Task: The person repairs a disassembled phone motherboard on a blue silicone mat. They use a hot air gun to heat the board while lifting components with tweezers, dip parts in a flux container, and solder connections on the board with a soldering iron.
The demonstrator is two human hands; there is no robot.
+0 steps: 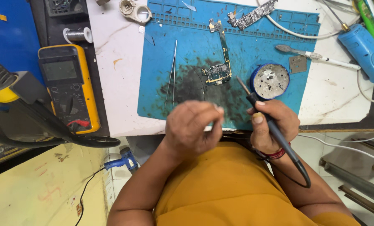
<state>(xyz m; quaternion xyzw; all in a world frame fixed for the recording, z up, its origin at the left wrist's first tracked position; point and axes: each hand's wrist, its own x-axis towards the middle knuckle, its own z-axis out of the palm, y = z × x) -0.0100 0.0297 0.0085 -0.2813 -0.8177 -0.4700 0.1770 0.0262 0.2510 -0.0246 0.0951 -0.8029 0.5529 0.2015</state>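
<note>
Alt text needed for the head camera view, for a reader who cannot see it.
The right hand grips a soldering iron, tip aimed at a circuit board on a stained blue work mat; the left hand is closed, fingertips pinched. Tweezers, a round tin and a yellow multimeter lie nearby.

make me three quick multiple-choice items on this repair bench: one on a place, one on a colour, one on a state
1. Where does the small circuit board lie?
A. on the blue mat
B. on the multimeter
C. in the round tin

2. What colour is the multimeter casing?
A. red
B. yellow
C. green

3. What is the right hand doing?
A. resting flat and empty
B. gripping a soldering iron
C. holding tweezers

Answers: 1 A, the board sits mid-mat beside the tin. 2 B, a yellow shell frames its dark face. 3 B, its fingers wrap the dark handle, tip pointing toward the mat.
</note>
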